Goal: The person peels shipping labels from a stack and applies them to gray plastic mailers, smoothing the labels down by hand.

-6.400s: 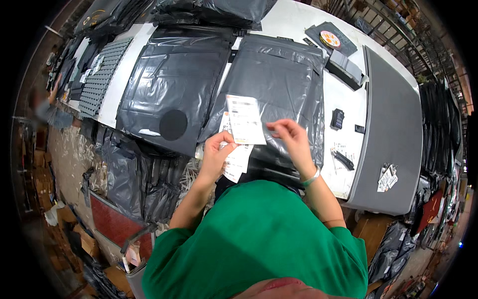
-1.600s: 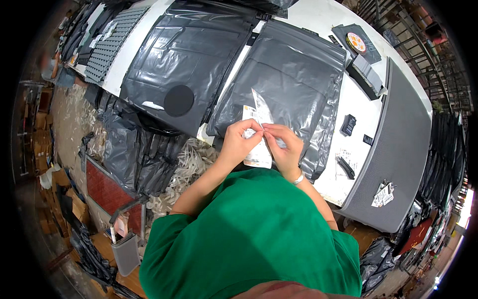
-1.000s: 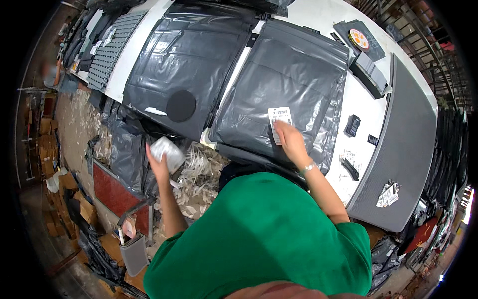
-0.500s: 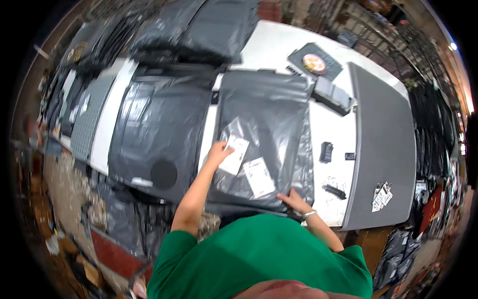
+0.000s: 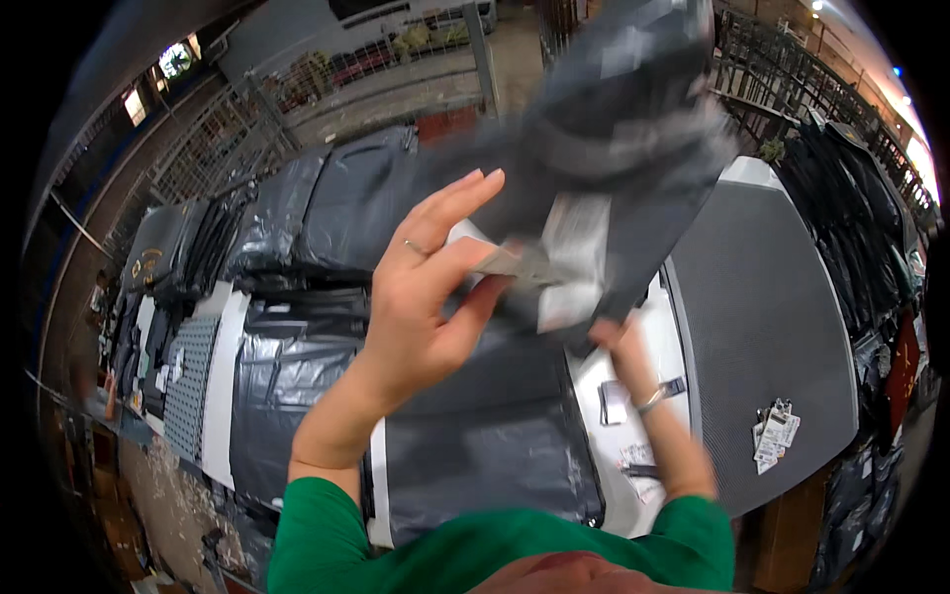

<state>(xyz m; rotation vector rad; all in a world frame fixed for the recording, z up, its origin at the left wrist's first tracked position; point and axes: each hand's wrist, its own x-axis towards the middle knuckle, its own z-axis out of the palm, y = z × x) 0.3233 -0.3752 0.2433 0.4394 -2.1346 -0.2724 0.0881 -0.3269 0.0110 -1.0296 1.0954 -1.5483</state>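
A flat dark package in plastic wrapping [image 5: 633, 119] is lifted off the table and tilted up in front of me, smeared by motion. My right hand [image 5: 618, 345] is closed on its lower corner. Close to the camera, my left hand [image 5: 421, 282] pinches a white label [image 5: 485, 247] between thumb and forefinger, while the other fingers stretch out. Another white label [image 5: 579, 233] shows against the package, just right of the left fingertips. Below my hands, a second dark wrapped package [image 5: 475, 436] lies flat on the white table.
To the left lies a glossy wrapped package [image 5: 287, 396], with more wrapped stacks [image 5: 346, 198] behind it. A grey ribbed mat [image 5: 762, 297] on the right bears several paper tags [image 5: 775, 436]. Small dark-and-white items [image 5: 614, 403] lie beside it. Metal railings [image 5: 366, 99] stand beyond.
The package that lay under my hands has been raised up and away from the table. Both hands have risen with it, the left coming nearer the camera. The view has tilted up.
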